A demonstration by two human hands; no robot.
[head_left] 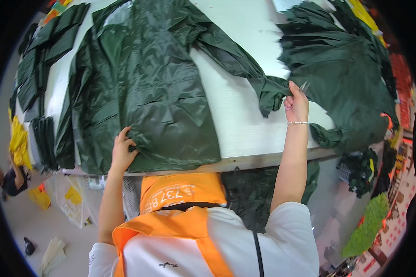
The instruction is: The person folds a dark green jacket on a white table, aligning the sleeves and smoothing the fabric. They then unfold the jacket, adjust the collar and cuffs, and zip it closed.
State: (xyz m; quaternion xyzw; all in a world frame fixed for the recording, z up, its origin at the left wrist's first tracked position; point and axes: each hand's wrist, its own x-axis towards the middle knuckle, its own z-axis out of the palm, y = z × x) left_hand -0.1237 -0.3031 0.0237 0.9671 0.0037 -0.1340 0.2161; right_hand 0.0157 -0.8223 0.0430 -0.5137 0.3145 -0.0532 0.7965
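Note:
A dark green, shiny raincoat [166,106] is spread on the white table, its hem along the near edge. My left hand [124,150] is closed, pinching a gathered bit of the coat's front edge near the hem. One sleeve [231,57] stretches to the right, its crumpled cuff end touching my right hand [296,105]. That hand is closed around small scissors [304,86], with only the pointed metal blades showing past the fingers. Whether the fingers also hold the cuff, I cannot tell.
More dark green garments [351,78] lie piled on the right of the white table [245,131]. Folded dark green bundles [51,41] line the left side. Dark fabric [254,189] hangs below the table's wooden edge. Another person [16,180] is at the far left beside yellow cloth [18,143].

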